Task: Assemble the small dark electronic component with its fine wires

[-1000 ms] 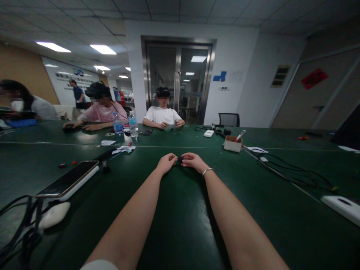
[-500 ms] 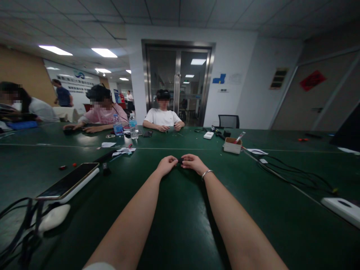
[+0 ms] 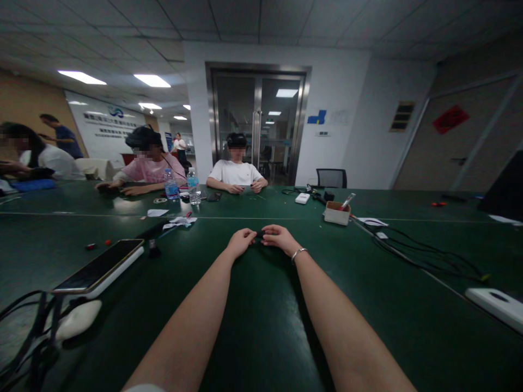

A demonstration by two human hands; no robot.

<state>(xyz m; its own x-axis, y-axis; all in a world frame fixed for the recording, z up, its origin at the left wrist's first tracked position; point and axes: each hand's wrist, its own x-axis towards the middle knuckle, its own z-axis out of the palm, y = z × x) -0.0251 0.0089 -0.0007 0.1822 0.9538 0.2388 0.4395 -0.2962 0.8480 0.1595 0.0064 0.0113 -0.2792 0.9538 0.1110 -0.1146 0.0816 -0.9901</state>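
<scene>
Both my arms reach forward over the green table (image 3: 261,316). A small black object (image 3: 259,235) sits between my fingertips; its kind is too small to make out. My left hand (image 3: 242,242) pinches its left side with thumb and fingers. From the right, my right hand (image 3: 281,238) closes its fingers on the same piece, hiding part of it. A silver bangle (image 3: 299,255) circles my right wrist. The two hands almost meet, just above or resting on the tabletop.
On the left lie a phone (image 3: 100,265) on a white block, a white mouse-shaped item (image 3: 79,320) and black cables. A small box (image 3: 337,213) with a pen-like item stands right of centre. Two water bottles (image 3: 193,186) stand before seated people. Cables (image 3: 429,250) run along the right.
My hands stay almost in place with the black object between them. The view has shifted slightly. A standing person at the far left has moved left.
</scene>
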